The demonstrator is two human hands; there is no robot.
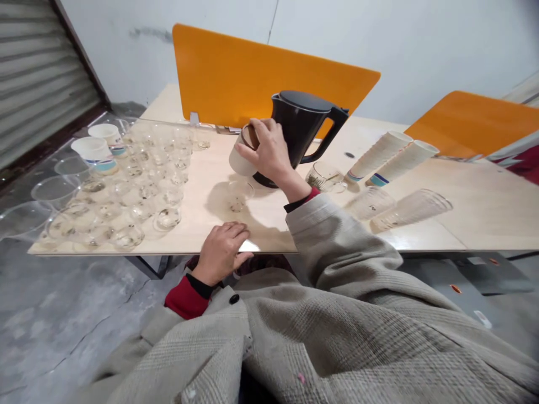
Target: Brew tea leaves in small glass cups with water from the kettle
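Observation:
My right hand reaches over the table, its fingers curled over the brown top of a pale jar. The jar stands beside a black electric kettle. In front of them is a small clear plastic cup with a few dark bits at its bottom, probably tea leaves. My left hand lies on the table's front edge, holding nothing, fingers stretched out. A glass cup with green leaves sits to the right of the kettle.
Many clear plastic cups with dark bits crowd the table's left side, with paper cups among them. Stacked paper cups and stacked clear cups lie at right. An orange divider stands behind the kettle.

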